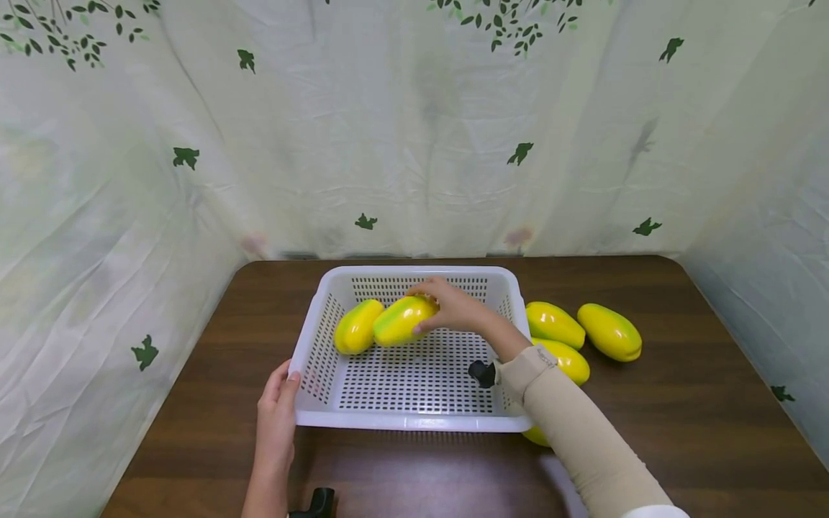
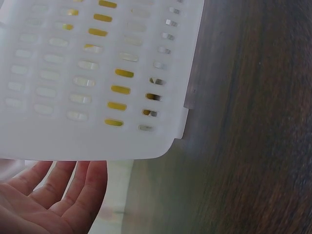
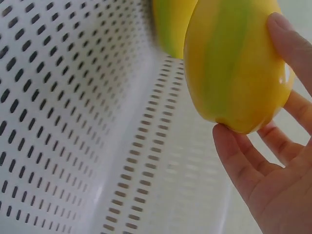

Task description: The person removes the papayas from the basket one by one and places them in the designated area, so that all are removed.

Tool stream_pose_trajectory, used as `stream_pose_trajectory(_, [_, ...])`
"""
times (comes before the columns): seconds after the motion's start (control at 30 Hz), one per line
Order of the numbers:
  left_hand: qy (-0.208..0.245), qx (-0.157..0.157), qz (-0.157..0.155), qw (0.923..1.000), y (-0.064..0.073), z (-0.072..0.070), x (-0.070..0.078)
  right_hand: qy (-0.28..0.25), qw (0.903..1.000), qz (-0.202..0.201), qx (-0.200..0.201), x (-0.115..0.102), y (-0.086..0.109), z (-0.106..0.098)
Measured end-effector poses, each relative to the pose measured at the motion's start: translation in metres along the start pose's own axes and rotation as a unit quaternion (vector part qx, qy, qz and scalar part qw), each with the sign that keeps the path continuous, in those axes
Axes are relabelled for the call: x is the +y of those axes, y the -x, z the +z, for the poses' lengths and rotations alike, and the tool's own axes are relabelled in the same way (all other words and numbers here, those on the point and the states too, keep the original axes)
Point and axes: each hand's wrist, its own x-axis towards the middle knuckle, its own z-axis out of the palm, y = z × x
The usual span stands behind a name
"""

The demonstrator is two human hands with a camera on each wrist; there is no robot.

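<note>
A white perforated plastic basket (image 1: 414, 421) stands on the table, its left rim held by my left hand (image 1: 277, 410), thumb on the near corner. In the left wrist view, the fingers (image 2: 92, 187) of that hand reach behind the basket's edge. Inside the basket, my right hand (image 1: 456, 309) grips a yellow papaya (image 1: 403, 321) with a green streak. The right wrist view has thumb and fingers around one end of this papaya (image 3: 234, 68). Another papaya (image 1: 358, 327) lies just left of it against the basket's left side.
Right of the basket on the dark wooden table (image 1: 699, 417) lie several more papayas, among them one at the far right (image 1: 610, 332) and one beside it (image 1: 554, 324). Another papaya (image 1: 536, 436) peeks out at the basket's near right corner. A patterned curtain (image 1: 414, 144) hangs behind the table.
</note>
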Motion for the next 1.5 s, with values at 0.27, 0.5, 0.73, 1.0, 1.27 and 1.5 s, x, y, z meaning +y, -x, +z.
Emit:
stream_pose_trajectory(0.27, [-0.008, 0.009, -0.005, 0.9999, 0.0, 0.001, 0.0, -0.027, 0.9988, -0.022, 0.034, -0.005, 0.018, -0.013])
stream_pose_trajectory(0.5, [-0.004, 0.004, 0.003, 1.0, 0.001, 0.0, 0.001, -0.029, 0.9959, -0.035, 0.078, -0.007, 0.039, -0.028])
stream_pose_trajectory(0.73, [0.005, 0.011, 0.008, 0.9999, 0.001, 0.001, 0.001, -0.007, 0.99, -0.021, 0.139, -0.007, 0.068, -0.045])
stream_pose_trajectory(1.0, [0.0, 0.008, 0.006, 0.9999, 0.001, 0.001, 0.001, 0.008, 0.9846, 0.005, 0.175, 0.003, 0.1, -0.058])
stream_pose_trajectory(1.27, [0.003, 0.004, -0.002, 1.0, 0.001, 0.001, 0.001, 0.004, 0.9778, 0.02, 0.208, 0.013, 0.127, -0.062])
stream_pose_trajectory(1.5, [0.004, 0.007, 0.001, 1.0, 0.001, 0.001, 0.001, 0.013, 0.9716, 0.037, 0.233, 0.021, 0.15, -0.066])
